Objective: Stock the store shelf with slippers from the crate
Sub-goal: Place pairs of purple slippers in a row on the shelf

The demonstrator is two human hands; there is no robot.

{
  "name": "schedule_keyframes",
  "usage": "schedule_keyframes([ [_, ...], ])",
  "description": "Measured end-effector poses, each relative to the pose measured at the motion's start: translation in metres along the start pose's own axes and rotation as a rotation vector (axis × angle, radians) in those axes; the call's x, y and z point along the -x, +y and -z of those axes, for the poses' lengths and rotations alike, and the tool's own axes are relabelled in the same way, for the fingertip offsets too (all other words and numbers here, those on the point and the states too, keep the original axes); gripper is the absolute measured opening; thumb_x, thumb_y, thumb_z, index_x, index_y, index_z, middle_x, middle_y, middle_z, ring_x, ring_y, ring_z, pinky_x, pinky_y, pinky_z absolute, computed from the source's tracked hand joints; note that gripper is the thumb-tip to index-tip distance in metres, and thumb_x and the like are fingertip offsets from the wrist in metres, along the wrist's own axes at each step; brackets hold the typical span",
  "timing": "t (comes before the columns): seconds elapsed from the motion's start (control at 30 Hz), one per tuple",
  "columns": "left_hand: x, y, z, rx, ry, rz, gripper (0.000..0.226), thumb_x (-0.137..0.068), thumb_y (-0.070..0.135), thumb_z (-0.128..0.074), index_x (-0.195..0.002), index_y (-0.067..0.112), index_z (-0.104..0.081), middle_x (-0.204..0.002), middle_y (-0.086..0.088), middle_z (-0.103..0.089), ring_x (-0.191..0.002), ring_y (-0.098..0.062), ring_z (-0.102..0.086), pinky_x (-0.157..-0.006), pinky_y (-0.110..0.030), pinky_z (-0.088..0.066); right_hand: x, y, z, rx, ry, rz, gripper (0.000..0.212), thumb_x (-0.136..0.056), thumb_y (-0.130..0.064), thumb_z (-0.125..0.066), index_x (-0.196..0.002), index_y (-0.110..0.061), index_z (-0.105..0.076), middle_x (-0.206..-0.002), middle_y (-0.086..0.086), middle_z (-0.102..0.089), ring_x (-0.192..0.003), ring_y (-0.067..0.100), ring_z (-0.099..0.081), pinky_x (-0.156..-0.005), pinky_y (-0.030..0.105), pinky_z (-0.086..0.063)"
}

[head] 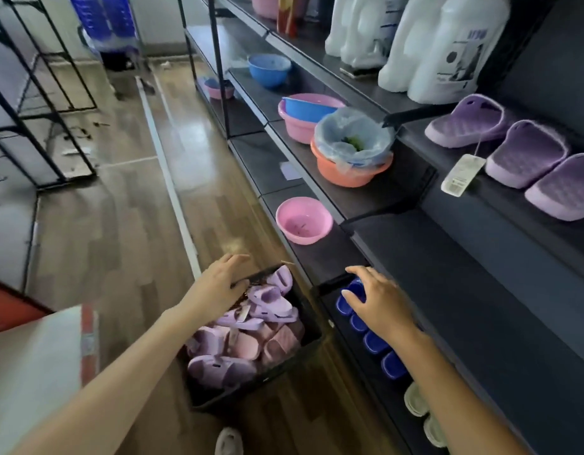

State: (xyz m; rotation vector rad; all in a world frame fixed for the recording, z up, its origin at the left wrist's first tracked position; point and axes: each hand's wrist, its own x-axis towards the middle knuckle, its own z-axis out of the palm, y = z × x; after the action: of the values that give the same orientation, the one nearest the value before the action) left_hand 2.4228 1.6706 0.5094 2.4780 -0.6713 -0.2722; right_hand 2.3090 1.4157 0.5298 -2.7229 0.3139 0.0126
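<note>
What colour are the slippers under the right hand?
Dark blue. The blue slippers show best in the head view, under the right hand.

- The floor (120, 224) looks to us like wood-grain planks with a glossy finish that mirrors the light.
- We see the shelf boards (481, 323) as dark, smooth and matt, held by thin black metal uprights (215, 44).
- The crate (218, 397) is black plastic with a perforated wall.
- The lilac slippers (271, 300) look soft, matt and rubbery to us.
- The purple slippers (464, 123) show a quilted, matt strap.
- The blue slippers (376, 343) carry a slight sheen.
- The pink basin (303, 221) is smooth, shiny plastic.
- We see a thin, crinkled plastic bag (353, 136).
- The white jugs (448, 47) are milky plastic.
- The tag (461, 174) looks like paper.
</note>
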Motion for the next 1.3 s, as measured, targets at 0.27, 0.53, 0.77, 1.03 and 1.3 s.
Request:
schedule_keyframes([
  [0.27,-0.024,-0.12,0.002,0.054,-0.071,0.189,0.042,-0.089,0.015,-0.056,-0.131,0.013,-0.046,-0.128,-0.003,-0.05,-0.118,-0.022,-0.049,-0.095,-0.027,-0.036,-0.087,-0.053,-0.09,0.003,-0.157,-0.04,0.042,-0.092,-0.031,-0.053,-0.131,-0.018,-0.045,-0.132,0.003,-0.05,-0.119,0.023,-0.048,-0.094,0.034,-0.038],
  [0.53,-0.054,-0.209,-0.061,0.102,-0.132,0.359,0.044,-0.088,0.016,-0.057,-0.131,0.011,-0.047,-0.13,-0.004,-0.052,-0.119,-0.022,-0.05,-0.095,-0.029,-0.038,-0.167,-0.044,-0.19,0.023,-0.302,-0.056,0.042,-0.09,-0.027,-0.053,-0.131,-0.017,-0.044,-0.131,0.007,-0.049,-0.118,0.027,-0.048,-0.091,0.035,-0.039],
  [0.77,-0.093,-0.287,-0.183,0.17,-0.119,0.448,0.042,-0.089,0.012,-0.055,-0.13,0.01,-0.047,-0.129,-0.004,-0.049,-0.109,-0.016,-0.053,-0.088,-0.021,-0.035,-0.231,0.011,-0.325,0.024,-0.348,-0.053,0.043,-0.089,-0.023,-0.053,-0.131,-0.018,-0.043,-0.132,0.005,-0.049,-0.114,0.026,-0.05,-0.086,0.031,-0.04],
  [1.03,-0.104,-0.366,-0.312,0.225,-0.098,0.508,0.042,-0.09,0.015,-0.054,-0.132,0.015,-0.045,-0.132,0.0,-0.049,-0.113,-0.014,-0.05,-0.086,-0.019,-0.034,-0.284,0.08,-0.48,0.028,-0.407,-0.193,0.066,-0.084,-0.041,-0.06,-0.14,-0.021,-0.031,-0.143,0.007,-0.036,-0.124,0.032,-0.043,-0.094,0.04,-0.04],
  [1.3,-0.109,-0.391,-0.365,0.299,-0.045,0.459,0.04,-0.09,0.013,-0.054,-0.128,0.021,-0.048,-0.128,0.015,-0.045,-0.12,-0.009,-0.045,-0.092,-0.018,-0.032,-0.304,0.104,-0.565,0.089,-0.482,-0.247,0.096,-0.069,-0.066,-0.065,-0.145,-0.033,-0.016,-0.147,0.014,-0.01,-0.128,0.04,-0.032,-0.103,0.051,-0.034],
])
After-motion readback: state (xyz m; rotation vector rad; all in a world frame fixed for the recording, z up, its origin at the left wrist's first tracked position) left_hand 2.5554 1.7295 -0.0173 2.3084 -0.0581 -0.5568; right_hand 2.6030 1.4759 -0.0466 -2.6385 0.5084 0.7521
